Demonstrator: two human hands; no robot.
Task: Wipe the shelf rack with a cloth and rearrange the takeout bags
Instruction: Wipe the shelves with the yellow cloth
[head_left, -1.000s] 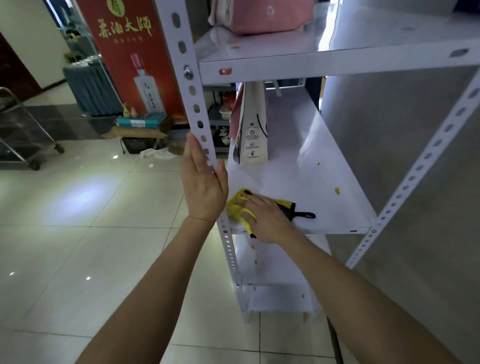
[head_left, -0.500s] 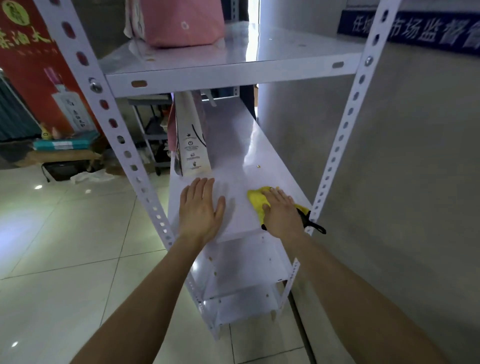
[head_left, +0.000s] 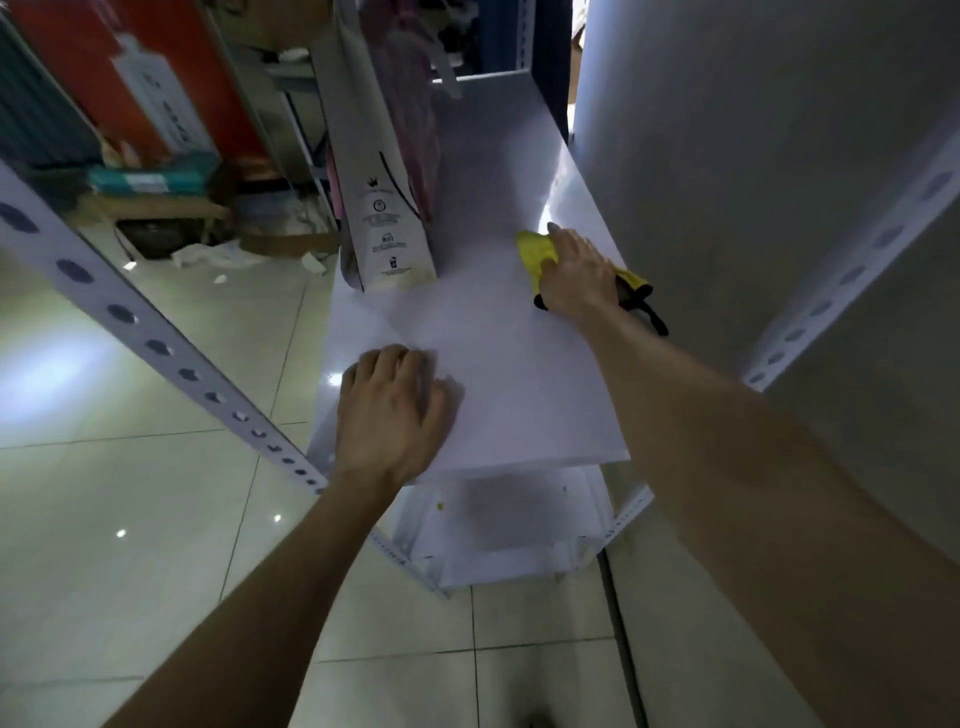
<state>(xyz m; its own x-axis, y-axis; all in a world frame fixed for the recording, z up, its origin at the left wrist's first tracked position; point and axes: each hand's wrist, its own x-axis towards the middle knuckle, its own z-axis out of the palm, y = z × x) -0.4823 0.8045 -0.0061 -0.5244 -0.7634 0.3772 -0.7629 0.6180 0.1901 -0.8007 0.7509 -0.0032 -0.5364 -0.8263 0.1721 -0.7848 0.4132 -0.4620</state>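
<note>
From the head view, my left grip (head_left: 389, 410) rests palm down on the near left part of the white shelf (head_left: 519, 364), close to its front edge. The fingers are loosely bent with their tips on the surface, and it holds nothing. My right grip (head_left: 576, 273) lies farther in and toward the right side of the same shelf, pressed flat on the yellow cloth (head_left: 535, 249). The fingers reach forward over it rather than closing round it, and I can't see the thumb. The cloth is bunched under my palm — a yellow corner sticks out ahead of my fingertips, and a black strap (head_left: 652, 314) trails out behind my wrist toward the right edge. A tall white takeout bag (head_left: 384, 228) with small black printed marks stands upright on the left side of the shelf, between my two grips in depth and well apart from the cloth. Just behind it stands a pink bag (head_left: 410, 104), blurred, so I can't tell whether they touch. A perforated white post (head_left: 130, 317) slants across the left foreground — another (head_left: 841, 280) rises on the right against the grey wall (head_left: 727, 130). Below the shelf's front edge a lower shelf (head_left: 498, 519) shows, with a tiny yellowish speck on it. Pale glossy floor tiles (head_left: 130, 519) spread to the left, and a red poster (head_left: 156, 78) stands beyond them with clutter at its foot.
</note>
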